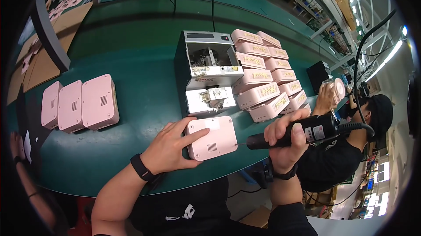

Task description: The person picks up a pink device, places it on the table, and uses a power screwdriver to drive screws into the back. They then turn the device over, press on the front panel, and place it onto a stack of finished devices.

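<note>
My left hand (175, 143) grips a pink plastic case (221, 137) by its left side, thumb along the near edge and index finger stretched over the face. The case lies on the green bench with a small slotted grille and corner screw holes facing up. In my right hand (285, 141) is a black electric screwdriver (313, 134), held level with its thin bit pointing left. The bit's tip is at the case's right edge; whether it touches, I cannot tell. Just beyond the case stands a silver and black screw feeder (206, 71).
Several pink cases (263, 76) with gold lettering stand in rows right of the feeder. Three more pink cases (100, 102) rest at the left. A co-worker (368, 135) at the right holds a round pink part (338, 90). Cardboard (52, 56) and a metal post (48, 30) occupy the far left.
</note>
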{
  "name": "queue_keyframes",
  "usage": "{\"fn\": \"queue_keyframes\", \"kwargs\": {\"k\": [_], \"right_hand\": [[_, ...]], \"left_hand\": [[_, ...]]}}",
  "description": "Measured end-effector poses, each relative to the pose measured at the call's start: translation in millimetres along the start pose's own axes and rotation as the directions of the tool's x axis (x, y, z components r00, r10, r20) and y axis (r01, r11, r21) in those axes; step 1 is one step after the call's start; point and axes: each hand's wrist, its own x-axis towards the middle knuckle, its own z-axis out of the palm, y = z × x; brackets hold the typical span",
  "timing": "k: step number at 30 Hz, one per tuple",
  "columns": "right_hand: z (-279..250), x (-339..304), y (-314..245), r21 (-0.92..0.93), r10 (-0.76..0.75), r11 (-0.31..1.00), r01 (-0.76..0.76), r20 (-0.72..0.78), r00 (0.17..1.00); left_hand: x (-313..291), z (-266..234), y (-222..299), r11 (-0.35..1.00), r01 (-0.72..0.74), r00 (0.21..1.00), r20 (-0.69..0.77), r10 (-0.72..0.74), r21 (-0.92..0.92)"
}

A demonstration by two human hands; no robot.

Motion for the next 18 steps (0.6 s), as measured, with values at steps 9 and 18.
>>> {"fn": "queue_keyframes", "kwargs": {"k": [9, 18], "right_hand": [[-4.0, -1.4, 5.3, 0.036, -0.017, 0.999, 0.018, -0.014, 1.000], [-1.8, -2.1, 2.4, 0.025, -0.023, 0.999, 0.021, 0.084, 0.996]], "left_hand": [[0.1, -0.9, -1.7, 1.000, 0.005, 1.000, 0.003, -0.005, -0.020], [1.5, 0.0, -0.6, 1.000, 0.001, 1.000, 0.003, -0.001, -0.008]]}}
